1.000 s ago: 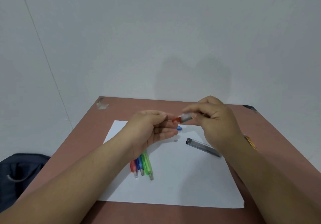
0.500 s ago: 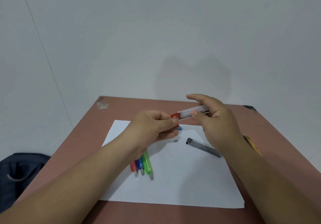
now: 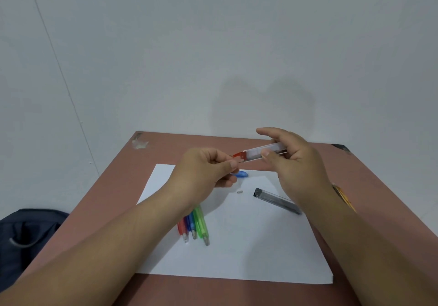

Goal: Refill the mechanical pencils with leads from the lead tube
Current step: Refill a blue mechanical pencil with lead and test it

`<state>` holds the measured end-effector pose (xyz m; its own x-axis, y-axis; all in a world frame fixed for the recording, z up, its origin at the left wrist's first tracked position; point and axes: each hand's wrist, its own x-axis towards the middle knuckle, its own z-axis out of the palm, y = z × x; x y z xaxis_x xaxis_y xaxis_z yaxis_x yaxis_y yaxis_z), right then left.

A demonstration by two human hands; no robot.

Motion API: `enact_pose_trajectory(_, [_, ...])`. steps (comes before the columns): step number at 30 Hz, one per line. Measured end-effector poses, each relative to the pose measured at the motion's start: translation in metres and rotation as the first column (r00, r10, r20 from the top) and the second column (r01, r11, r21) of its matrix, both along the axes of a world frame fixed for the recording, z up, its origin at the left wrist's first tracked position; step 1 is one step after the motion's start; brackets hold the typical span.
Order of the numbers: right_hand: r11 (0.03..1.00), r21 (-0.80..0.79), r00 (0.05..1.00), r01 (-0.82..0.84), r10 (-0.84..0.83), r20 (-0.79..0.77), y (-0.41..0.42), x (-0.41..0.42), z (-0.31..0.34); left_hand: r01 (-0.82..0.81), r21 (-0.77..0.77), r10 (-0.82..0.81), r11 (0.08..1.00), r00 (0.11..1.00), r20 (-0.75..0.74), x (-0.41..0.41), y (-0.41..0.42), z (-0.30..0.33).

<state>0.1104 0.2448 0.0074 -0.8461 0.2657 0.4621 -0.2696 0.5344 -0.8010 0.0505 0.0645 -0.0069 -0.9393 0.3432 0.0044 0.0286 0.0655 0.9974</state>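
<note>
Right hand (image 3: 298, 163) grasping a clear lead tube (image 3: 263, 152) between thumb and fingers, held level above the desk (image 3: 113, 187) with its red cap end (image 3: 239, 155) aimed at the left hand (image 3: 208, 170). Left grip pinched at that red end, thumb and forefinger closed on it or on something just beside it; likely drawing out a lead or working the cap, though no lead can be made out. Held aloft and near level, probably so leads stay put inside rather than spilling.

Second, darker lead tube (image 3: 277, 200) lying on the white paper (image 3: 237, 258) near the right wrist, set aside within reach. Three mechanical pencils, red (image 3: 182, 229), blue (image 3: 190, 226) and green (image 3: 201, 225), laid side by side on the paper with tips toward the camera, upper ends hidden under the left forearm. Blue cap (image 3: 241, 174) and a tiny white piece (image 3: 239, 191), perhaps an eraser, resting on the paper below the hands, presumably taken off a pencil being refilled. That pencil possibly hidden inside the left palm; cannot tell. Orange-yellow object (image 3: 343, 196) mostly hidden behind the right forearm. Dark bag (image 3: 26, 234) beside the desk, cut off at the left edge.
</note>
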Motion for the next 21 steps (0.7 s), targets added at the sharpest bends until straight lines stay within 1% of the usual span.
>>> enact_pose_trajectory(4, [0.999, -0.037, 1.0, 0.011, -0.011, 0.005, 0.002, -0.002, -0.001, -0.042, -0.037, 0.039, 0.998, 0.997, -0.07, -0.001, 0.001, 0.0])
enact_pose_trajectory(14, [0.982, -0.18, 0.997, 0.059, -0.05, 0.055, 0.011, -0.006, -0.005, -0.098, -0.03, 0.092, 0.995, 0.983, -0.162, -0.006, -0.004, 0.001])
enact_pose_trajectory(19, [0.97, -0.231, 0.996, 0.076, -0.063, 0.061, 0.013, -0.007, -0.004, -0.176, -0.091, 0.151, 0.98, 0.961, -0.234, -0.012, -0.01, 0.0])
enact_pose_trajectory(21, [0.959, -0.271, 0.995, 0.085, -0.068, 0.071, 0.014, -0.006, -0.003, -0.202, -0.08, 0.179, 0.976, 0.956, -0.231, -0.012, -0.011, 0.0])
